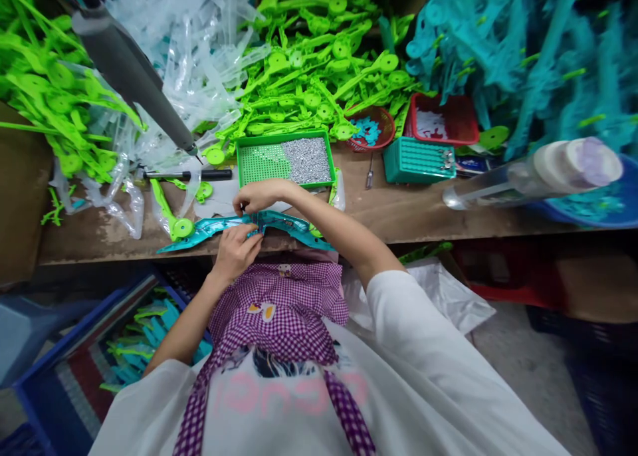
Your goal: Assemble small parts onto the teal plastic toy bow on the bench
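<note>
A long, curved teal plastic part (207, 228) lies across the front of the workbench before me. My left hand (236, 250) is closed, its fingers gripping the middle of this part from the near side. Over the far side of the same middle bends my right hand (260, 194), its fingers pinched together and pointing down. Something small and dark shows at those fingertips, too small to name. Just beyond the right hand stands a green tray (262, 185) with small silvery screws (308, 160) heaped in its right half. A lime green plastic part (180, 228) lies to the left.
A grey power screwdriver (144, 87) hangs at the upper left, its tip above a black-handled tool (209, 175). Piles of lime green parts (319, 64), clear parts (184, 37) and teal parts (538, 64) fill the back. A bottle (528, 173) and red basket (468, 135) stand right.
</note>
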The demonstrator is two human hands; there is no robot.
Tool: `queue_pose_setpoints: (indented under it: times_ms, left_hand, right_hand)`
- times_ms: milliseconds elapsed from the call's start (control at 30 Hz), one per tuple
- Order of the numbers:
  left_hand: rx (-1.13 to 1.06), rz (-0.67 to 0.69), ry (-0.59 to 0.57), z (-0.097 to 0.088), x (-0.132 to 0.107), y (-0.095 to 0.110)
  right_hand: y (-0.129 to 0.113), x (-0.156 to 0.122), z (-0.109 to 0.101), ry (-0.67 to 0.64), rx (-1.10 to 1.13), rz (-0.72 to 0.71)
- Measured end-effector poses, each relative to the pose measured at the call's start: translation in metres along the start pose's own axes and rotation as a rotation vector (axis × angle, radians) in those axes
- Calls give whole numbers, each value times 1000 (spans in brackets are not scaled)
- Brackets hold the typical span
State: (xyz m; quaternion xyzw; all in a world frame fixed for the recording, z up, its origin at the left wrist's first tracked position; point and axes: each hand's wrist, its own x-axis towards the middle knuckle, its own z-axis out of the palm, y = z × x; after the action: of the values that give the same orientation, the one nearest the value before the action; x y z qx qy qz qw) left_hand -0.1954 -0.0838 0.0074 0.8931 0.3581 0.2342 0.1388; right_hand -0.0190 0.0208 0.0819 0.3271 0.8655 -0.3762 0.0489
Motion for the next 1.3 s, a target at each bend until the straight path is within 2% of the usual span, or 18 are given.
queue_pose_setpoints:
  times_ms: [200, 333, 433, 500, 533, 600, 667, 733, 833, 933, 1000, 1133, 1300]
  left_hand:
    - [25, 54, -74, 0, 11, 1]
    - [79, 87, -85, 2, 16, 7]
    - [161, 54, -97, 1, 21, 11]
    - [167, 11, -107, 0, 25, 14]
    - [154, -12, -108, -1, 27, 14]
    - [108, -84, -89, -3, 32, 14]
    - [18, -194, -61, -6, 36, 11]
    - [-139, -324, -60, -9, 39, 7]
    - [-406, -493, -107, -11, 43, -1]
    - [-487, -575, -109, -11, 47, -6]
    - [-476, -596, -102, -10, 48, -8]
    - [-533, -636, -107, -5, 49, -14]
    - [-735, -679, -88, -3, 51, -22]
  right_hand:
    - [-21, 4, 0, -34, -83, 50]
    - [-23, 11, 0, -90, -77, 116]
    - [-21, 14, 0, -82, -107, 119]
    - [-18, 8, 2, 2, -114, 127]
    - [-18, 2, 4, 92, -108, 144]
    - [-18, -17, 16, 362, -68, 174]
    - [-22, -39, 38, 639, -3, 184]
    - [-27, -58, 70, 782, 22, 222]
    - [-34, -66, 120, 799, -89, 290]
    - [-37, -53, 150, 799, -195, 291]
    - [-37, -43, 155, 823, -264, 299]
    - [-38, -33, 150, 863, -345, 267]
    - [-40, -36, 143, 948, -181, 346]
